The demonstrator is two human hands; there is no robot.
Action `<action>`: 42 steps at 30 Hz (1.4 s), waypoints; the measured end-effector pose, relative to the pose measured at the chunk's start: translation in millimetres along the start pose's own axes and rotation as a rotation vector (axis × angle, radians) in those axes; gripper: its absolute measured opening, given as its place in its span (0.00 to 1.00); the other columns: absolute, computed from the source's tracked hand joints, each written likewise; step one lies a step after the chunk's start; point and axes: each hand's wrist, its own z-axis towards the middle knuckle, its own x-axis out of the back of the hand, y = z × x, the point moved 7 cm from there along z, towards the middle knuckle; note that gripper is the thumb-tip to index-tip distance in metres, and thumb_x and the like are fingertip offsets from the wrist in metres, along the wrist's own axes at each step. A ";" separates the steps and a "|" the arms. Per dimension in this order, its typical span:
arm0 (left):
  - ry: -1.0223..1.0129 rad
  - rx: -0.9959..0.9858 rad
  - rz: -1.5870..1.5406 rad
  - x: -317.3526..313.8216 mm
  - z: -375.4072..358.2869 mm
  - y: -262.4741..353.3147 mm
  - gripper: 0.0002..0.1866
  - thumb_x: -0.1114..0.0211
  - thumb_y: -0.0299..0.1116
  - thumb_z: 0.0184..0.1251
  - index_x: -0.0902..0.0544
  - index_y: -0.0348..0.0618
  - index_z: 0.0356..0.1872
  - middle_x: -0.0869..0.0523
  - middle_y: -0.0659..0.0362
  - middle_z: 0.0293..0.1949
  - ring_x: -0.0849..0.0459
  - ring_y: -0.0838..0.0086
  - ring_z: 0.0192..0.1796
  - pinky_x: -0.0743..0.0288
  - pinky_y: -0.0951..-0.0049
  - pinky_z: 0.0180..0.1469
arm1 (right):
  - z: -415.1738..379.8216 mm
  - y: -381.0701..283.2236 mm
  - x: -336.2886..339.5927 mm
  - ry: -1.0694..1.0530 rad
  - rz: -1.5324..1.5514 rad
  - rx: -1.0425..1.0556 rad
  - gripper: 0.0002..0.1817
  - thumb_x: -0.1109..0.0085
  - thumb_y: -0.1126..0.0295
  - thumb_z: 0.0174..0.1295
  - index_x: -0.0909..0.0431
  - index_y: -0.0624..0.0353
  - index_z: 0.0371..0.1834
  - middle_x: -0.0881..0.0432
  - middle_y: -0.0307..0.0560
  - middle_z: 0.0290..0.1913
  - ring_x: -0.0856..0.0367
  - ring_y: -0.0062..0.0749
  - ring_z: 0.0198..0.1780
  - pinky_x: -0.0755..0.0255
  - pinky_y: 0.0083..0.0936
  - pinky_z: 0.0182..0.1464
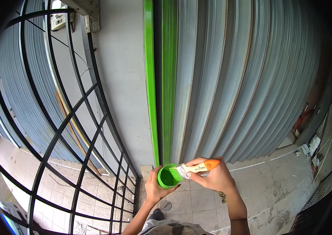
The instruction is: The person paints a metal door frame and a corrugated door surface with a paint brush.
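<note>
Paint, bright green, sat in the small open cup (168, 176) that our left hand (155, 185) grasped around its side, low in front of our body. Our right hand (213, 176) clasped the brush (197, 167) by its pale handle, fingers bent around it, the orange end pointing up and to the right. We had the green-coated bristles at the cup's opening, on its right side. Beyond the cup rose the folded metal shutter (228, 78), its leftmost strip green and the folds we saw beside it grey. Black metal grille bars (58, 133) stood to our left, over pale floor tiles (204, 199).
</note>
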 end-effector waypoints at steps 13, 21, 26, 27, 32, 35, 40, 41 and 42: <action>-0.027 -0.042 -0.049 5.7 39.3 -33.9 0.49 0.13 0.43 0.31 0.27 0.40 0.60 0.18 0.49 0.54 0.16 0.56 0.53 0.19 0.60 0.54 | 56.6 45.2 -80.5 -0.147 -0.356 -0.060 0.15 0.26 0.61 0.54 0.13 0.51 0.43 0.12 0.48 0.31 0.13 0.40 0.30 0.21 0.29 0.34; -0.133 -0.015 -0.321 3.4 56.6 -68.8 0.49 0.12 0.43 0.31 0.27 0.38 0.60 0.17 0.50 0.52 0.14 0.60 0.51 0.19 0.62 0.55 | 76.3 38.7 -63.4 0.012 -0.156 -0.084 0.18 0.22 0.60 0.52 0.13 0.60 0.40 0.12 0.41 0.28 0.19 0.22 0.23 0.27 0.19 0.27; -0.225 0.031 -0.426 0.2 63.8 -83.3 0.49 0.12 0.44 0.32 0.27 0.40 0.61 0.18 0.49 0.54 0.15 0.60 0.53 0.20 0.61 0.56 | 94.8 38.1 -67.3 -0.046 -0.208 -0.143 0.17 0.24 0.57 0.53 0.12 0.58 0.38 0.15 0.41 0.22 0.21 0.20 0.21 0.29 0.18 0.25; -0.229 0.016 -0.370 1.2 65.1 -80.3 0.49 0.12 0.44 0.32 0.27 0.40 0.61 0.18 0.49 0.54 0.15 0.59 0.54 0.20 0.61 0.56 | 95.6 40.2 -73.1 -0.064 -0.207 -0.137 0.17 0.24 0.56 0.53 0.12 0.57 0.38 0.16 0.42 0.22 0.20 0.23 0.21 0.28 0.20 0.26; -0.145 -0.076 -0.196 4.3 67.4 -76.8 0.49 0.12 0.43 0.30 0.27 0.39 0.60 0.18 0.49 0.54 0.17 0.56 0.55 0.21 0.60 0.57 | 91.5 63.7 -106.4 -0.116 -0.366 -0.076 0.18 0.26 0.53 0.52 0.11 0.55 0.38 0.15 0.46 0.23 0.15 0.39 0.25 0.23 0.31 0.31; -0.108 -0.142 -0.116 8.4 67.8 -73.4 0.49 0.12 0.41 0.29 0.26 0.37 0.59 0.17 0.49 0.52 0.17 0.55 0.53 0.22 0.60 0.57 | 90.1 72.9 -118.5 -0.173 -0.381 -0.164 0.18 0.26 0.53 0.50 0.11 0.52 0.38 0.14 0.49 0.25 0.15 0.44 0.27 0.22 0.35 0.34; -0.060 -0.173 -0.108 8.6 67.2 -75.9 0.50 0.13 0.40 0.28 0.26 0.37 0.60 0.17 0.48 0.53 0.17 0.54 0.53 0.22 0.60 0.58 | 90.0 80.3 -130.2 -0.169 -0.432 -0.150 0.18 0.25 0.53 0.50 0.11 0.51 0.39 0.14 0.49 0.26 0.15 0.45 0.28 0.21 0.34 0.35; -0.065 -0.150 -0.121 8.4 67.5 -77.4 0.49 0.13 0.39 0.28 0.26 0.37 0.60 0.17 0.48 0.53 0.17 0.54 0.54 0.22 0.60 0.58 | 88.9 82.7 -133.0 -0.170 -0.431 -0.149 0.18 0.25 0.54 0.50 0.11 0.51 0.39 0.14 0.48 0.26 0.15 0.45 0.28 0.21 0.34 0.35; -0.068 -0.127 -0.134 8.2 67.7 -78.9 0.49 0.13 0.39 0.29 0.26 0.37 0.60 0.17 0.48 0.53 0.17 0.54 0.54 0.22 0.60 0.58 | 88.9 84.0 -134.6 -0.172 -0.432 -0.147 0.18 0.25 0.54 0.49 0.11 0.51 0.39 0.13 0.48 0.27 0.15 0.45 0.28 0.21 0.34 0.35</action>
